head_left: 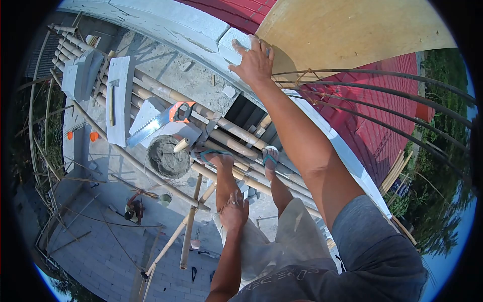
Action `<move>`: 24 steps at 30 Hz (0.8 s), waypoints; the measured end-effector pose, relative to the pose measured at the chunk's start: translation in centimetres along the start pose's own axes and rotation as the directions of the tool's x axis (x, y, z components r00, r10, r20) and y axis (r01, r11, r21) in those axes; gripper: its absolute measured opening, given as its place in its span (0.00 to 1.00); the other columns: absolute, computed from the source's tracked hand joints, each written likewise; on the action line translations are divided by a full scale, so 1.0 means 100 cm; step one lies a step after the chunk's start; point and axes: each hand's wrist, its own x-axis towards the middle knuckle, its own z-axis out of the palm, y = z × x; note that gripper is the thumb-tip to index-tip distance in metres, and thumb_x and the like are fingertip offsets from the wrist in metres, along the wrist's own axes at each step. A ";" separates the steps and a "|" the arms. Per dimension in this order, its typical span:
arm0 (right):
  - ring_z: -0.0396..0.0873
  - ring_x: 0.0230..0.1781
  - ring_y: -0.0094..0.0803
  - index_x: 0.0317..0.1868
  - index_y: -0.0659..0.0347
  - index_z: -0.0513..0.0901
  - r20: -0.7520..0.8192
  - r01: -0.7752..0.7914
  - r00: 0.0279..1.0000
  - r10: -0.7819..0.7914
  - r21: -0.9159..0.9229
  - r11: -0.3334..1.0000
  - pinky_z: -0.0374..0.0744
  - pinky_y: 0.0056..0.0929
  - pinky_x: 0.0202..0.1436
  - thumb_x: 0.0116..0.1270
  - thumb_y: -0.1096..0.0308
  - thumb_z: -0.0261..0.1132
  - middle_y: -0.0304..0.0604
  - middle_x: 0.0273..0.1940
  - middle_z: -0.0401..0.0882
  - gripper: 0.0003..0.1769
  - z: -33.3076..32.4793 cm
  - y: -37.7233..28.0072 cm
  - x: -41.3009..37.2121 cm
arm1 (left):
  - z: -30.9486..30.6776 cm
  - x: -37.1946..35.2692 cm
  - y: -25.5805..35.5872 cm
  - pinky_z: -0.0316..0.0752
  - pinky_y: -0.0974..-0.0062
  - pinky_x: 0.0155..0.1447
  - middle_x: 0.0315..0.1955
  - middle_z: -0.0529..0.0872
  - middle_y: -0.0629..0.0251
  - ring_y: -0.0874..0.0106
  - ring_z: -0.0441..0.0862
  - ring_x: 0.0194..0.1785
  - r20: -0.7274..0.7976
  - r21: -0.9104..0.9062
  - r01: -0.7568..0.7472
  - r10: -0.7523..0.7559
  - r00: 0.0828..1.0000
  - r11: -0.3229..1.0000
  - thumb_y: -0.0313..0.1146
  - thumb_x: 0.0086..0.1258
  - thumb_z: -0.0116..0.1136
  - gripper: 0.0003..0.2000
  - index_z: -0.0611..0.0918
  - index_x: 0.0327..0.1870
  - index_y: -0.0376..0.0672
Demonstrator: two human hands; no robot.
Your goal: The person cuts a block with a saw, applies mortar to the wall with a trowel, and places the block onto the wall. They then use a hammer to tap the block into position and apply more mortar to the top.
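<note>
My right hand (pixel 255 61) reaches out with fingers spread over a pale lightweight block (pixel 233 44) at the end of the wall's top course. Fingertips and thumb touch the block and show grey dust. My left hand (pixel 234 212) rests by my knee, fingers extended and smeared grey, with no tool visible in it. Below my feet, a handsaw (pixel 160 122) with an orange and black handle lies across pale block pieces. Beside it, a bucket of grey mortar (pixel 168 157) has a wooden-handled tool (pixel 182 145) at its rim.
I stand on bamboo scaffold poles (pixel 229 138) high above a lower floor. A hammer (pixel 111 100) lies on an upright-looking block slab (pixel 121 75). Bent steel rods (pixel 382 98) jut out at right beside a plywood sheet (pixel 347 30) and red roof (pixel 375 121). Another person (pixel 134 209) is far below.
</note>
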 end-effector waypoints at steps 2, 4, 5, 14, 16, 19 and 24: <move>0.58 0.75 0.42 0.66 0.31 0.80 -0.012 0.007 1.000 -0.007 0.005 1.000 0.56 0.58 0.75 0.53 0.47 0.77 0.46 0.73 0.62 0.36 0.000 0.000 0.000 | -0.004 0.000 0.002 0.79 0.58 0.54 0.51 0.87 0.59 0.57 0.85 0.52 0.020 -0.003 0.017 -0.017 1.000 1.000 0.51 0.67 0.60 0.28 0.74 0.67 0.52; 0.58 0.75 0.43 0.67 0.31 0.78 0.001 0.006 1.000 -0.006 0.001 1.000 0.55 0.57 0.76 0.52 0.47 0.77 0.46 0.73 0.63 0.38 0.000 0.001 -0.001 | -0.009 -0.002 0.006 0.79 0.58 0.54 0.51 0.87 0.59 0.57 0.86 0.52 0.043 -0.006 0.032 -0.032 0.999 0.999 0.51 0.67 0.60 0.28 0.74 0.67 0.52; 0.58 0.75 0.43 0.67 0.31 0.78 0.000 0.000 1.000 0.000 0.000 1.000 0.55 0.57 0.76 0.52 0.47 0.77 0.46 0.73 0.63 0.38 -0.001 0.000 -0.003 | -0.011 -0.002 0.006 0.79 0.59 0.53 0.48 0.88 0.60 0.58 0.86 0.50 0.032 -0.012 0.033 -0.033 0.999 0.999 0.49 0.66 0.62 0.28 0.74 0.67 0.51; 0.62 0.72 0.44 0.68 0.47 0.75 -0.041 0.257 0.966 -0.256 0.280 0.925 0.57 0.51 0.78 0.55 0.59 0.74 0.46 0.69 0.65 0.37 0.004 0.008 -0.170 | -0.020 -0.004 0.007 0.79 0.58 0.54 0.49 0.89 0.62 0.58 0.86 0.51 0.046 -0.086 0.059 -0.055 0.997 0.995 0.48 0.67 0.62 0.27 0.74 0.66 0.50; 0.63 0.71 0.44 0.66 0.48 0.77 0.108 0.212 0.962 -0.252 0.290 0.933 0.56 0.51 0.78 0.56 0.60 0.73 0.46 0.67 0.66 0.35 0.010 0.021 -0.215 | -0.019 -0.003 0.003 0.78 0.59 0.54 0.48 0.89 0.61 0.59 0.86 0.51 0.040 -0.108 0.064 -0.060 0.997 0.992 0.45 0.66 0.63 0.27 0.75 0.65 0.48; 0.64 0.70 0.44 0.65 0.48 0.78 0.281 0.134 0.935 -0.216 0.284 0.950 0.57 0.50 0.78 0.55 0.59 0.73 0.46 0.66 0.67 0.34 0.021 0.046 -0.266 | -0.011 -0.005 -0.023 0.79 0.61 0.55 0.48 0.88 0.56 0.59 0.86 0.53 0.017 -0.235 0.008 -0.004 1.000 0.972 0.45 0.66 0.64 0.27 0.76 0.64 0.44; 0.66 0.69 0.44 0.64 0.51 0.80 0.564 0.046 0.819 -0.103 0.115 0.992 0.60 0.46 0.75 0.54 0.58 0.75 0.48 0.66 0.70 0.35 0.013 0.078 -0.293 | -0.014 -0.007 -0.042 0.80 0.63 0.57 0.46 0.88 0.49 0.57 0.87 0.51 -0.020 -0.243 -0.006 0.001 1.000 0.970 0.41 0.65 0.67 0.26 0.77 0.61 0.36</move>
